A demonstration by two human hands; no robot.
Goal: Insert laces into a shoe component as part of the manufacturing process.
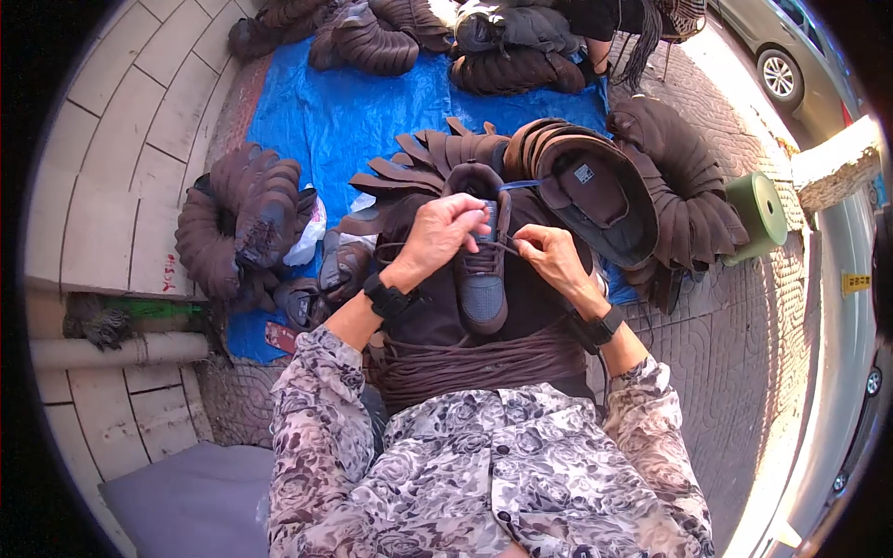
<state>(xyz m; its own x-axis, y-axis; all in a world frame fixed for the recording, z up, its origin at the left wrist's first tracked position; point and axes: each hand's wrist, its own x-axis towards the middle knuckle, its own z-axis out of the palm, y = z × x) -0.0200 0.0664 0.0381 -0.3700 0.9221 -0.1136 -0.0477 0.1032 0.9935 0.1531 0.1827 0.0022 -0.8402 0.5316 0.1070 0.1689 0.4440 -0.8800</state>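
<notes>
On my lap lies a dark brown and grey shoe upper (482, 302), its toe toward me and its opening away. My left hand (442, 237) is over its left side, fingers curled together by the tongue; what they pinch, if anything, is hidden. At the right edge of the eyelets my right hand (551, 256) pinches a thin brown shoelace (507, 248). The laces cross over the lower tongue. A thin blue strip (519, 186) sticks out right of the shoe's opening. Nearer my body, a thick bundle of brown laces (465, 370) lies across my lap.
Nested brown uppers (600, 191) rest beyond my right hand, beside another curved stack (684, 186) and a green roll (758, 214). Another bundle (244, 214) lies left on the blue tarp (326, 121). More stacks (372, 42) line the far side. A tree trunk (837, 166) and parked car (786, 56) are at right.
</notes>
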